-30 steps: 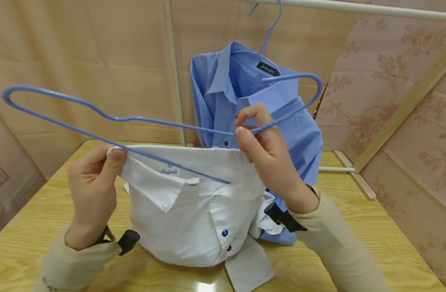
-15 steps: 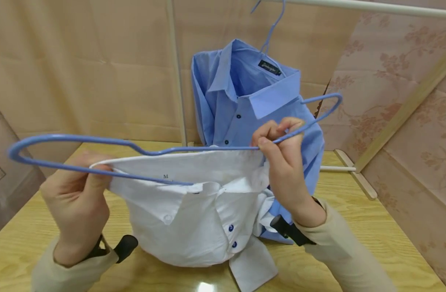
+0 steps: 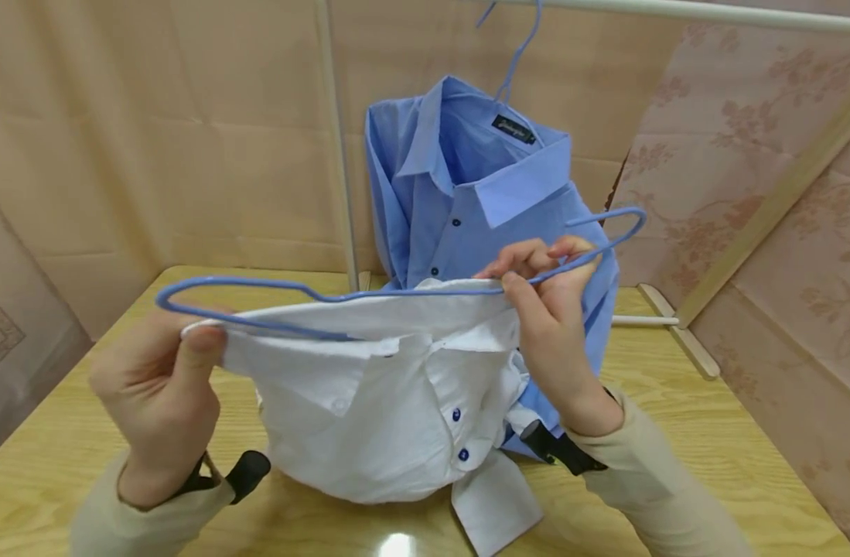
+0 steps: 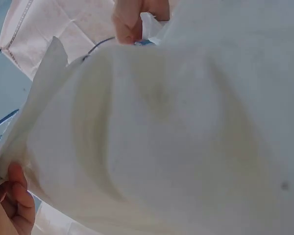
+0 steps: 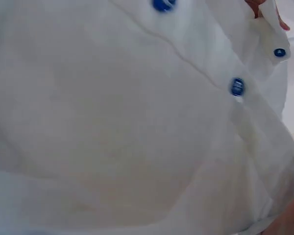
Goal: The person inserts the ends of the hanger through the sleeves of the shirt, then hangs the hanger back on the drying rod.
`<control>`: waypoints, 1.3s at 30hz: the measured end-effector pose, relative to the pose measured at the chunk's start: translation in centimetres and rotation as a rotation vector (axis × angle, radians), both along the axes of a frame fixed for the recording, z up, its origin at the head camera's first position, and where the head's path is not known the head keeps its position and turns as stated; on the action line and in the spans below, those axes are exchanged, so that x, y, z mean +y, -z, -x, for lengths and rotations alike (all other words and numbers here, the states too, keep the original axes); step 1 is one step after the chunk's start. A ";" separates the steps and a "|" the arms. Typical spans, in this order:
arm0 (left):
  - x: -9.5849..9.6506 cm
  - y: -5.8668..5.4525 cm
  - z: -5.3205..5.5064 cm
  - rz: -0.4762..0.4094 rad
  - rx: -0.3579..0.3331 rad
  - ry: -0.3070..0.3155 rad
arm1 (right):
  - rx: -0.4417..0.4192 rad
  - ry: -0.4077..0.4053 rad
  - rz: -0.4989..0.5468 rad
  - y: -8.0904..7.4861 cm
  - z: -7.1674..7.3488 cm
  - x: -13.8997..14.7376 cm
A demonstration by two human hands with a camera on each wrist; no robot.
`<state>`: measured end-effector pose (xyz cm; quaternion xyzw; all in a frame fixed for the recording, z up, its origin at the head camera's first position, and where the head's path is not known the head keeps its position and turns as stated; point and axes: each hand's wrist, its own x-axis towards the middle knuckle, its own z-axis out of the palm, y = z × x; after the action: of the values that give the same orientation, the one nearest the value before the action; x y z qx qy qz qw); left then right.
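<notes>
A white button-up shirt (image 3: 355,433) stands bunched in front of me, its collar stretched between both hands. At the collar's left end, my left hand (image 3: 163,379) pinches the edge between thumb and fingers. My right hand (image 3: 560,333) grips a blue hanger (image 3: 411,293) near the collar's right end; whether it also pinches the cloth is unclear. The hanger lies along the collar opening. Its left loop sits by my left thumb, its lower arm partly behind the front collar edge. White cloth (image 4: 157,147) fills most of the left wrist view; blue buttons (image 5: 237,86) show in the right.
Behind, a light-blue shirt (image 3: 425,201) hangs on another blue hanger (image 3: 515,66) from a white rail (image 3: 675,9). The rack's wooden foot (image 3: 675,333) stands at the right of the wood-grain table (image 3: 717,456). Curtains surround the table.
The hanger has come down to the collar, and its left loop has shifted right toward the opening. My right hand has moved right and lower. My left hand still holds the collar, slightly lower.
</notes>
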<state>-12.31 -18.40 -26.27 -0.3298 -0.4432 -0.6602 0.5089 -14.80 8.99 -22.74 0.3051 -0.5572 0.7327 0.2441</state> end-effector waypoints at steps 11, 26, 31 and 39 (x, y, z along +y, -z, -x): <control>1.1 -0.6 0.0 -0.089 0.060 0.019 | 0.145 0.084 0.059 1.3 -0.2 1.1; 2.0 -0.5 -0.1 -0.071 0.072 -0.009 | 0.196 0.170 -0.079 3.3 -0.4 2.2; 2.4 -0.7 0.3 -0.043 0.152 -0.174 | 0.190 0.246 -0.195 3.9 -0.4 2.3; 2.8 -0.2 0.8 0.102 0.237 -0.477 | 0.227 0.330 -0.400 4.3 -0.1 2.0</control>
<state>-13.11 -15.64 -26.03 -0.3162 -0.4785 -0.4554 0.6809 -14.71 11.00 -27.04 0.3324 -0.7022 0.5196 0.3557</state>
